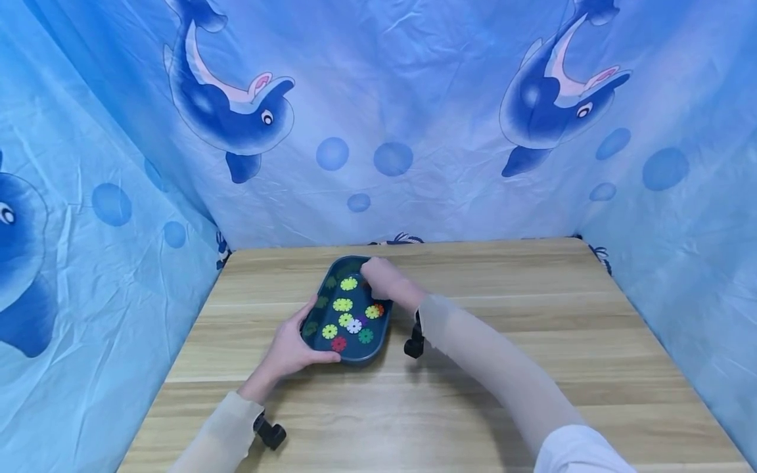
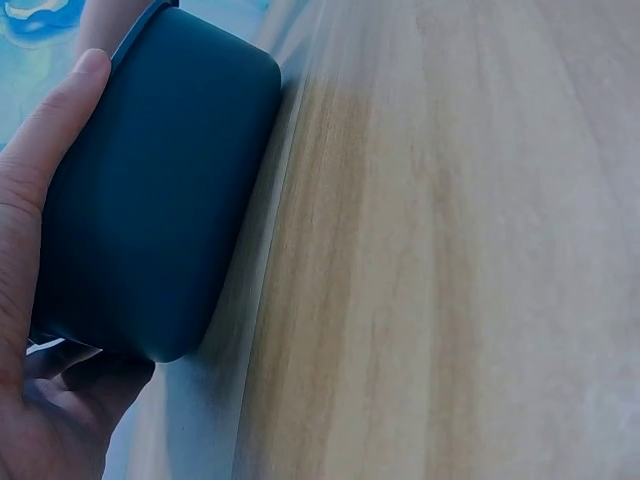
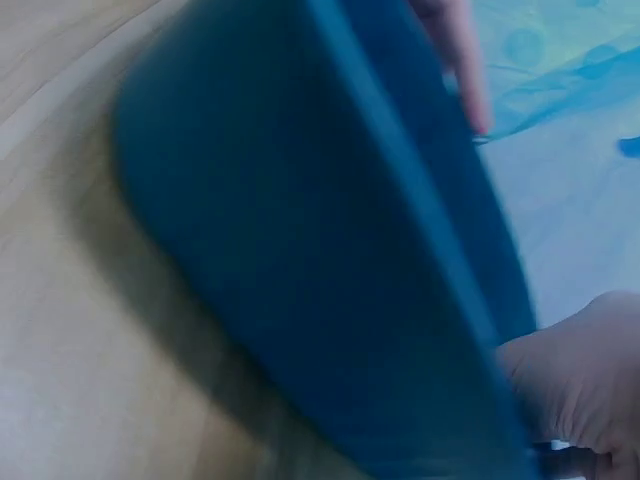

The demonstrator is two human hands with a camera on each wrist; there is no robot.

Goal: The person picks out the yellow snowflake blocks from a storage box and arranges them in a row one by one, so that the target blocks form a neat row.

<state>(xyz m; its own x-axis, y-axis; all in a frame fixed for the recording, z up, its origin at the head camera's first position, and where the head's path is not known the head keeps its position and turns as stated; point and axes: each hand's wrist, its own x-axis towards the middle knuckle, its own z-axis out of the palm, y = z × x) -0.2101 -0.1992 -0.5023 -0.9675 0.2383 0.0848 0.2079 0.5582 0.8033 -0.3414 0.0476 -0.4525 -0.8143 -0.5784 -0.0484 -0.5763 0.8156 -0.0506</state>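
A dark teal plastic tub (image 1: 358,360) with rounded corners stands on the wooden table. Inside it lie several flat snowflake building discs: yellow discs (image 1: 342,305), a white disc (image 1: 353,326), a green disc (image 1: 366,336) and a red disc (image 1: 338,343), with an orange one partly covered. My left hand (image 1: 291,343) holds the tub's near left side, thumb along the near rim and fingers around the outer wall, as the left wrist view (image 2: 60,190) also shows. My right hand (image 1: 386,279) reaches over the right rim into the tub's far right part; its fingertips are hidden there.
The wooden table (image 1: 497,276) extends on both sides of the tub. Blue curtains (image 1: 367,85) with printed dolphins enclose the back and sides. A black wrist camera (image 1: 271,433) is strapped to the left wrist, and another camera (image 1: 414,343) to the right wrist.
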